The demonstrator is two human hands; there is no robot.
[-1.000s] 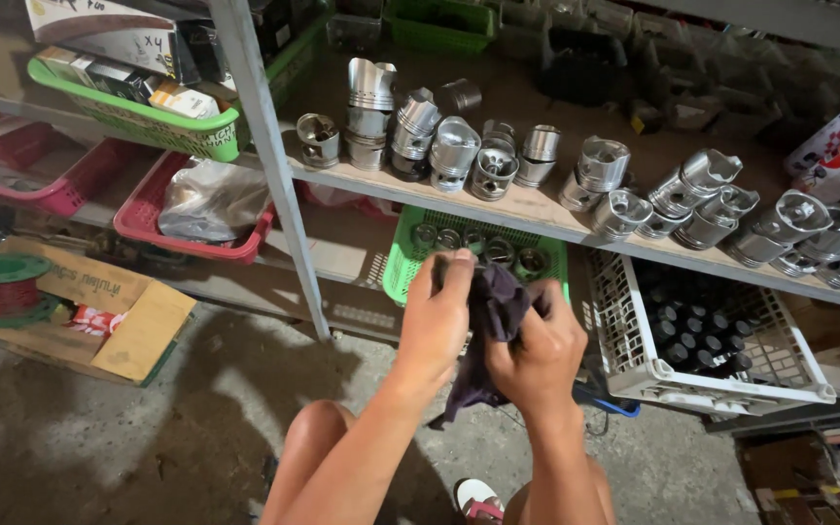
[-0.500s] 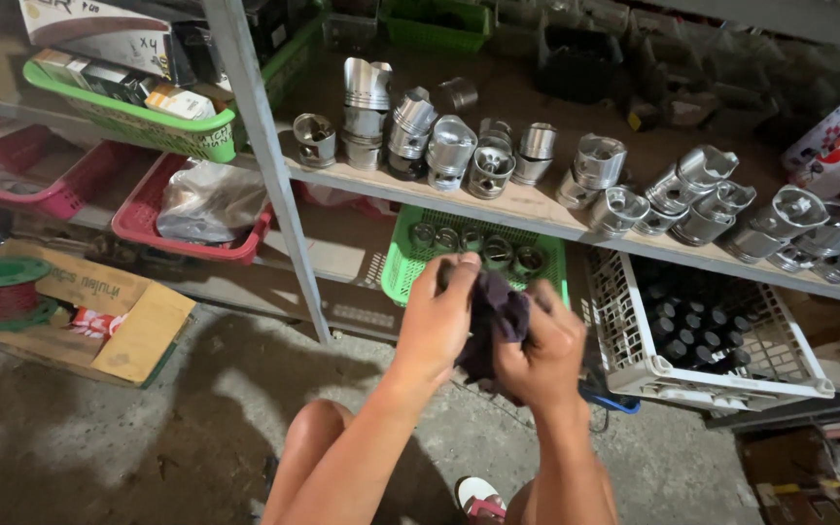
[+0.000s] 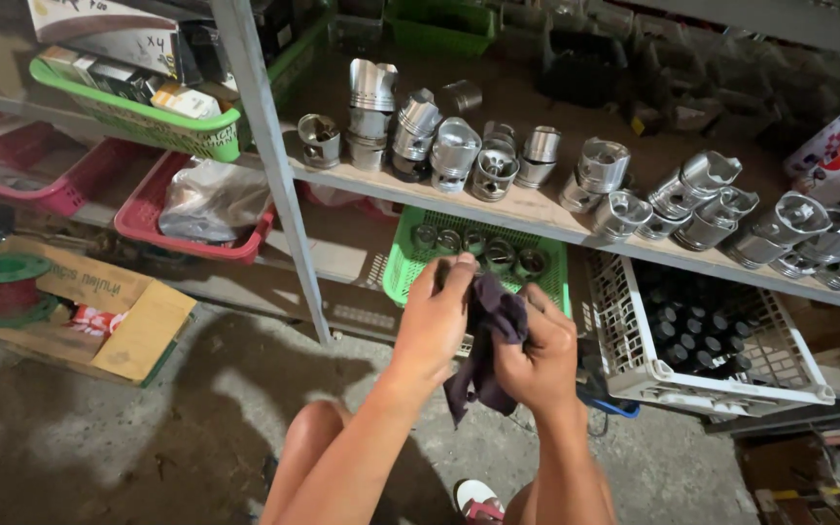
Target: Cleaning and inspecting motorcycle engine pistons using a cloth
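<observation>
cloth: dark rag (image 3: 486, 340), judged soft, light, limp; best gathered in a bunch
left hand (image 3: 437, 321): grip closed, pinching rag
right hand (image 3: 537, 355): grip closed, clutching rag

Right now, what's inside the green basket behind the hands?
The green basket holds a row of round metal parts. The hands, left and right, and their dark cloth cover its front.
</observation>
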